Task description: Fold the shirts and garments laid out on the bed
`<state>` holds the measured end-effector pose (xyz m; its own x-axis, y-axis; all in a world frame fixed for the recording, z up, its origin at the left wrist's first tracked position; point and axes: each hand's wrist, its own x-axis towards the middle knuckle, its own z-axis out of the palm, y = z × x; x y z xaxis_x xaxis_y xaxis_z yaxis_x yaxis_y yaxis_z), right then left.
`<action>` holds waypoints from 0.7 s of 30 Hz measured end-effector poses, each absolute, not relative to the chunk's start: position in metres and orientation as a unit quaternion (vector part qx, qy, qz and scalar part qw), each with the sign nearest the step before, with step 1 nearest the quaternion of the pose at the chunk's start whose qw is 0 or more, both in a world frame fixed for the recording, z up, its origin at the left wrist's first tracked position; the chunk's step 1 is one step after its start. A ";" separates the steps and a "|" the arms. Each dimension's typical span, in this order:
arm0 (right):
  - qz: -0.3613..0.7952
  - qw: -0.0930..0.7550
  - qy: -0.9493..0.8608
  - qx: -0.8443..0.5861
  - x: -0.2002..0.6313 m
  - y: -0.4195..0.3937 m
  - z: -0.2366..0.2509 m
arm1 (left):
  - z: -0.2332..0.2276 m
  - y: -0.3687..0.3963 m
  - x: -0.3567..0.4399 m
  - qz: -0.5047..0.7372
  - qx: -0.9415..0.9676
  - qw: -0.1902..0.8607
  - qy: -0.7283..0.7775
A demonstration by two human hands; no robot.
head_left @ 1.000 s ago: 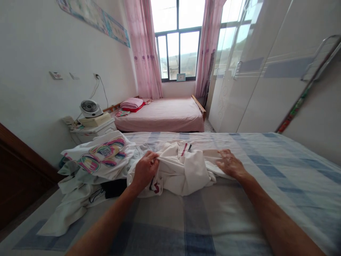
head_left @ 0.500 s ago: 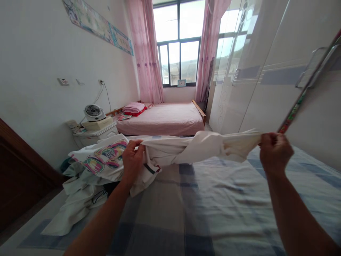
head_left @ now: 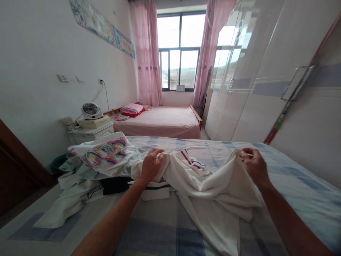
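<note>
Two hands [head_left: 150, 165] grip a white shirt [head_left: 213, 185] on the checked bed [head_left: 293, 185].

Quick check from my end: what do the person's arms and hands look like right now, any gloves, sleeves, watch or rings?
Both forearms are bare as far as the picture shows, with no sleeves in view. The left hand and right hand wear no gloves. No watch, band or bracelet shows at either wrist, and no ring is visible on the fingers that show.
</note>
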<state>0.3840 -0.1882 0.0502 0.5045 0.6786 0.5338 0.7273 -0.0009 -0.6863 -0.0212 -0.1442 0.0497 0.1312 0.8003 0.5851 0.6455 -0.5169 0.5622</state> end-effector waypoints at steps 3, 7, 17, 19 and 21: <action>-0.024 0.388 -0.518 -0.762 0.376 -0.193 0.006 | 0.021 -0.144 -0.016 0.353 0.780 0.035 0.515; -0.046 0.242 -0.592 -0.767 0.376 -0.200 -0.031 | -0.001 -0.145 -0.013 0.260 0.796 0.026 0.546; -0.024 0.223 -0.626 -0.747 0.387 -0.199 -0.031 | -0.005 -0.143 -0.016 0.276 0.803 0.028 0.528; -0.019 0.223 -0.632 -0.742 0.388 -0.200 -0.028 | -0.005 -0.143 -0.016 0.279 0.803 0.027 0.526; -0.011 0.220 -0.639 -0.737 0.388 -0.201 -0.026 | -0.004 -0.145 -0.016 0.284 0.801 0.026 0.526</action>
